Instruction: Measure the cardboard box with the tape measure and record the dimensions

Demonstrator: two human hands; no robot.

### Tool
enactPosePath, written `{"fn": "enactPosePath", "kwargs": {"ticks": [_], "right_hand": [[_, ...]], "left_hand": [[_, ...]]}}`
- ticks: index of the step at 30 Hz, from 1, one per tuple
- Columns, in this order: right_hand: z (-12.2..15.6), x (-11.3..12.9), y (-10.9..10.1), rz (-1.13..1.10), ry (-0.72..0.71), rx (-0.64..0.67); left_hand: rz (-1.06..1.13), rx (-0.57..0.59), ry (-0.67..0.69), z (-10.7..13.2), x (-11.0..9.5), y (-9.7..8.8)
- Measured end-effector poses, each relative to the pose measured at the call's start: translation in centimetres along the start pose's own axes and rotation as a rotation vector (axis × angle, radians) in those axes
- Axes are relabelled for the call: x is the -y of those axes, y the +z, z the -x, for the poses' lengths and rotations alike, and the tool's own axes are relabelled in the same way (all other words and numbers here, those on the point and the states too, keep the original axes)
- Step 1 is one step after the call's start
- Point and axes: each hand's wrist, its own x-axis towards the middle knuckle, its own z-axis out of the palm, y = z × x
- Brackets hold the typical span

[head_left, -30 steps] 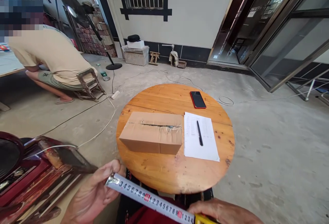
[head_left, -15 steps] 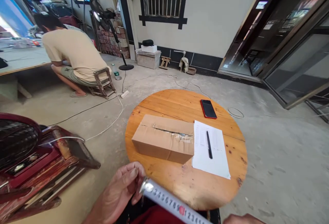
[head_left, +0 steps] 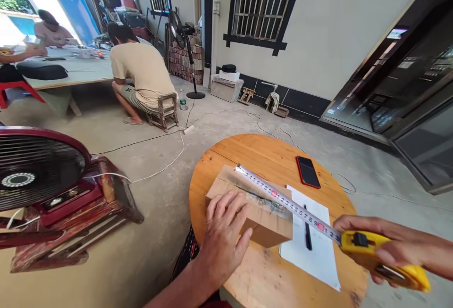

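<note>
My right hand point(head_left: 399, 232) is wrapped round a yellow tape measure point(head_left: 364, 253) at the right edge of the round table. Its blade point(head_left: 299, 209) runs out leftwards, over the taped top of a cardboard box point(head_left: 274, 233); whether it touches the box along its length I cannot tell. The metal end of the blade is by the box's far left corner. My left hand point(head_left: 226, 232) rests on the near left part of the box, fingers stretched over the top and thumb apart along the front side. Beneath the blade lie white paper sheets point(head_left: 318, 261) and a black pen point(head_left: 307, 236).
A red-cased phone point(head_left: 307, 172) lies on the wooden round table point(head_left: 255, 275). Left of it, a dark red fan point(head_left: 67, 190) stands on a wooden chair. Cords cross the floor. Farther off, a person in a beige shirt point(head_left: 145, 67) sits at a long table with others beyond.
The tape measure has risen from near my lap to above the box. My left hand has left the blade's end and come down on the box. The view has swung left.
</note>
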Motion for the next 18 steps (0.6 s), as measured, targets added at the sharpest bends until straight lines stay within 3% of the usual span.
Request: {"fn": "enactPosePath", "kwargs": {"ticks": [3, 10, 12, 15, 18], "right_hand": [[-2.2, 1.5, 0.7, 0.126, 0.166, 0.367], [-5.5, 1.9, 3.6, 0.121, 0.171, 0.641], [-7.3, 2.7, 3.8, 0.212, 0.265, 0.875], [-10.1, 4.2, 3.8, 0.414, 0.436, 1.35], [-11.8, 5.0, 3.8, 0.501, 0.355, 1.5]], "left_hand": [[0.02, -0.033, -0.026, 0.3, 0.5, 0.6], [0.019, -0.047, -0.053, 0.9, 0.8, 1.1], [0.019, -0.049, -0.048, 0.8, 0.8, 1.2], [0.03, -0.074, -0.041, 0.7, 0.8, 1.3], [0.041, -0.12, -0.019, 0.7, 0.8, 1.4]]}}
